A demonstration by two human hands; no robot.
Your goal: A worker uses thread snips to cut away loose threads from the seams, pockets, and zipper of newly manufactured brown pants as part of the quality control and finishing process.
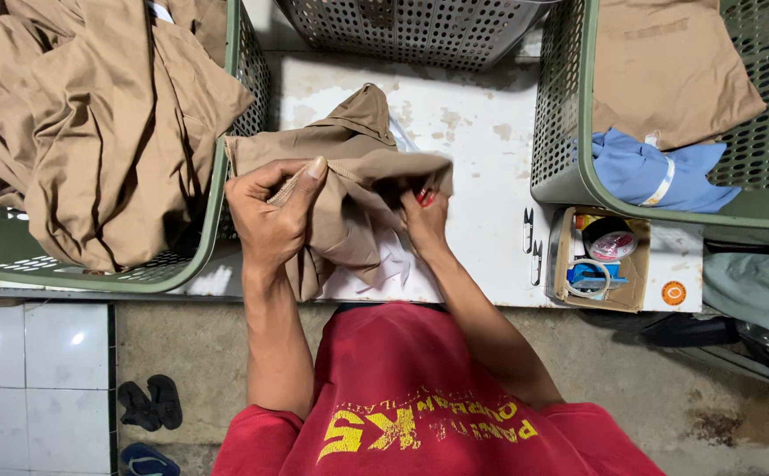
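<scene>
A brown garment [358,167] lies bunched on the white table [481,132] in front of me. My left hand [270,216] grips its folded edge, thumb pressed on top of the seam. My right hand [424,220] is partly tucked under the cloth and pinches it together with a small red object [425,196] that I cannot make out. White paper or cloth [384,273] shows beneath the garment at the table's near edge.
A green basket [217,203] heaped with brown garments stands at the left. Another green basket [570,176] at the right holds brown and blue cloth. A grey perforated basket [411,31] sits behind. Two thread snips [530,238] and a small cardboard box [601,260] lie at the right.
</scene>
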